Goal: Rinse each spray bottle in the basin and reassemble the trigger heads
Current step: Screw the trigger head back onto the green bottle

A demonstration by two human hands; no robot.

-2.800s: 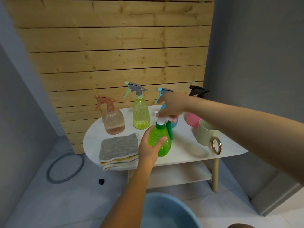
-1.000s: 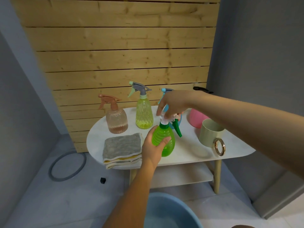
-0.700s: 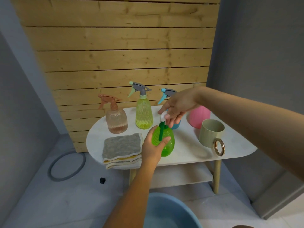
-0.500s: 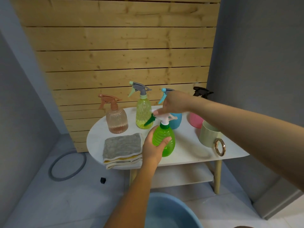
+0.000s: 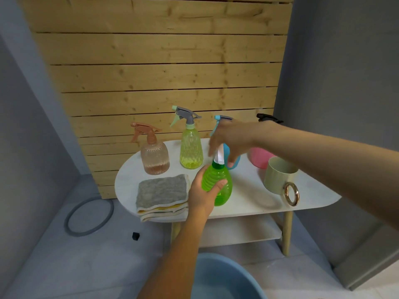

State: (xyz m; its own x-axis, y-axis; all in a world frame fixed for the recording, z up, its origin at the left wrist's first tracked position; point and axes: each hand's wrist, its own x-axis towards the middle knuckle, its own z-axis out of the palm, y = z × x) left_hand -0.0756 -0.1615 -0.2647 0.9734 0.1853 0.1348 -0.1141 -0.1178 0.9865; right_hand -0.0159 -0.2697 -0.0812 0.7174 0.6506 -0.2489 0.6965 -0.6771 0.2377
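Head view: green spray bottle (image 5: 218, 186) stands upright on the white table (image 5: 248, 203), frame centre. My left hand (image 5: 204, 196) grips its body from the lower left, thumb across the front, forearm coming up from the bottom edge. My right hand (image 5: 232, 139) is over the white trigger head (image 5: 219, 156), fingers curled down around it; blurred, so can't tell if that grip is tight. Right arm comes in from the right edge. Blue basin (image 5: 224, 279) at bottom centre, on the floor.
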